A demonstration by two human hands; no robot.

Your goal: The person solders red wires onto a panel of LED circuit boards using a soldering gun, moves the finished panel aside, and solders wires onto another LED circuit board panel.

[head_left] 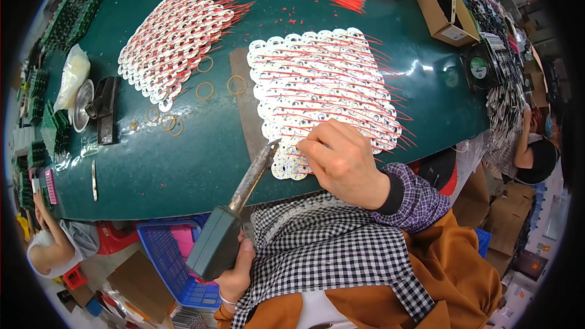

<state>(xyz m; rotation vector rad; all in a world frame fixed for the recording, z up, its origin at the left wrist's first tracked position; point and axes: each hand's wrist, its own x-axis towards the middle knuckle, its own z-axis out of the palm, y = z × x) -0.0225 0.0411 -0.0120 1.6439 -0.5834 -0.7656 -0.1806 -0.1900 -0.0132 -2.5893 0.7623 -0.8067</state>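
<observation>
Down at the near edge of the green surface (183, 164), the left hand (234, 274) is clenched around the grey-green handle of a soldering iron (234, 213), whose metal barrel slants up to the right with its tip at the lower left corner of a sheet of round white boards (326, 82). The right hand (344, 158) rests on the sheet's near edge, fingers pinched together on something too small to make out. Thin red wires (341, 67) run across the sheet. A second batch of white rings with red wires (173, 36) lies well apart to the upper left, with loose rubber bands (204, 90) between the two. A cardboard box (442, 9) stands at the far right.
</observation>
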